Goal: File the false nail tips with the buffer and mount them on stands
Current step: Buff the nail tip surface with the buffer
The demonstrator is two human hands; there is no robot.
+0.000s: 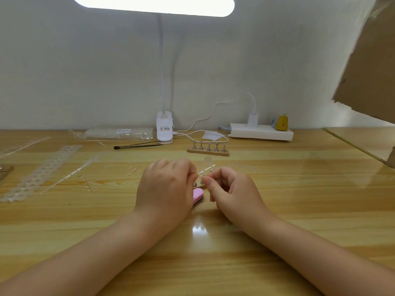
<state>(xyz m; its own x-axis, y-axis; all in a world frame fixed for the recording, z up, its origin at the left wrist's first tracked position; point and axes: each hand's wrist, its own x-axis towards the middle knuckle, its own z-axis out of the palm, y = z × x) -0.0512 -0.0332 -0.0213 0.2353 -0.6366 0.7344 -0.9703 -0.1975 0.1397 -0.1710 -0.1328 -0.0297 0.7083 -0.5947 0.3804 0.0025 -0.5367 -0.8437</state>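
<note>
Two hands meet over one pink buffer (198,195).
Left hand (165,184) and right hand (232,190), fingers curled, pinch something clear; five stands (208,146) behind.

A glossy pale wooden worktop (277,189) runs to a white wall. Along its back edge stand a white clip lamp base (164,130), a white power strip (261,131) and a clear packet of nail tips (119,133). A black-tipped stick (136,145) lies before the lamp. A wooden base with five metal stands (208,149) sits mid-worktop. Clear perforated strips (42,171) lie at the left, and a pink buffer (197,195) lies near the centre, partly hidden
</note>
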